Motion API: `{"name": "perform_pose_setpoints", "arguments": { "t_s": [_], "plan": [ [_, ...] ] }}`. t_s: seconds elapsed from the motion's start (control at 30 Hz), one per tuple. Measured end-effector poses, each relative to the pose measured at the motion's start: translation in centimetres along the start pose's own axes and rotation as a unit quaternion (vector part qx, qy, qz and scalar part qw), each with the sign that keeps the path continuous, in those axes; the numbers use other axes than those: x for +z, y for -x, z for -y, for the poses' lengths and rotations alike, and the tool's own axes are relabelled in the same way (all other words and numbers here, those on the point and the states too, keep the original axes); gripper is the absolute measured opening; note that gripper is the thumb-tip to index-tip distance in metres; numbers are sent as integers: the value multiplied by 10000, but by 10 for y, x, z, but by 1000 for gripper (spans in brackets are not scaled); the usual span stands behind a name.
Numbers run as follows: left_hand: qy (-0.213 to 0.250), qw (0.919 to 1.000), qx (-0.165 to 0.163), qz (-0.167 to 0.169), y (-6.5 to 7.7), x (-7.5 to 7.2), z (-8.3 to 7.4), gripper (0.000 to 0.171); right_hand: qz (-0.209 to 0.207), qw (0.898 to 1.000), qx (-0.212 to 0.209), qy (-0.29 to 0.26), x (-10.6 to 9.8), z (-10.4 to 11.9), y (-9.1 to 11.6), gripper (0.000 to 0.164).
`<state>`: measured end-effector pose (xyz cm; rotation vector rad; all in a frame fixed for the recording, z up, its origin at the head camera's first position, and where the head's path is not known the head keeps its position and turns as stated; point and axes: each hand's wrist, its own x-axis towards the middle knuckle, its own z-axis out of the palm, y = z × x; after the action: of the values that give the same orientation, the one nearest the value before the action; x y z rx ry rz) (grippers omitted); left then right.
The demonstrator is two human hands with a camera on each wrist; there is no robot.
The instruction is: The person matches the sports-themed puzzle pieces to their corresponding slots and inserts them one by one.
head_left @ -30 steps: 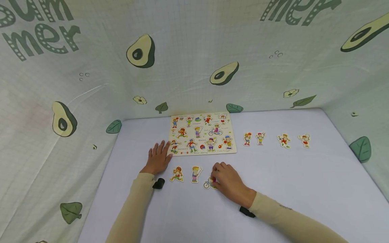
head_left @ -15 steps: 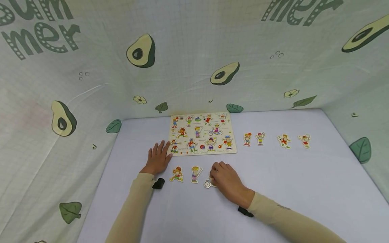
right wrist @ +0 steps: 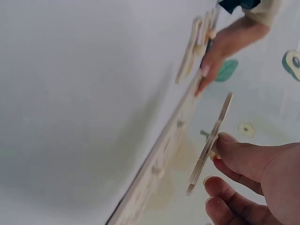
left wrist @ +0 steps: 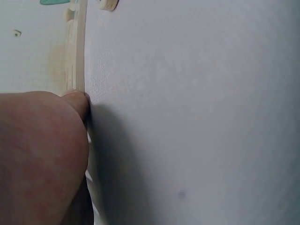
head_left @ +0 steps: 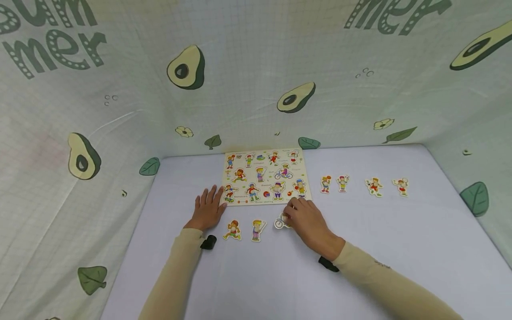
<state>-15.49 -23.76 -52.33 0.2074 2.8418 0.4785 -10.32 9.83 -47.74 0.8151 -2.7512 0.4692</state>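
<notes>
My right hand (head_left: 310,224) pinches a wooden puzzle piece of a cyclist (head_left: 279,222) by its small knob. In the right wrist view that cyclist piece (right wrist: 209,145) stands edge-on between thumb and fingers, raised off the table. Just beyond it lies the puzzle board (head_left: 270,182), printed with sports figures. Along its bottom row, several knobbed pieces sit in place. My left hand (head_left: 206,208) lies flat with spread fingers at the board's left edge; the left wrist view shows its thumb (left wrist: 77,101) against that edge. Most of the cyclist piece is hidden behind the right fingers.
On the near side of the board lie a runner piece (head_left: 233,230) and a piece with a raised club or bat (head_left: 257,230). To the board's right are several more pieces, among them a basketball player (head_left: 326,184) and a football player (head_left: 374,186). A printed cloth (head_left: 248,89) rises behind the table.
The right hand has lifted the cyclist piece from its spot on the table and carried it toward the board. The left hand has stayed where it was.
</notes>
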Motion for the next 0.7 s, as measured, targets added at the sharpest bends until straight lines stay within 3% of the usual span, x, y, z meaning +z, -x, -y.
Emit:
{"name": "perform_pose_setpoints", "arguments": {
  "t_s": [0.47, 0.7],
  "plan": [
    [43, 9999, 67, -98, -3, 4, 5, 66, -219, 9980, 526, -261, -19, -50, -48, 11],
    [0, 10000, 59, -79, -4, 5, 6, 66, -142, 9971, 703, -253, -13, -71, -75, 12]
  ]
}}
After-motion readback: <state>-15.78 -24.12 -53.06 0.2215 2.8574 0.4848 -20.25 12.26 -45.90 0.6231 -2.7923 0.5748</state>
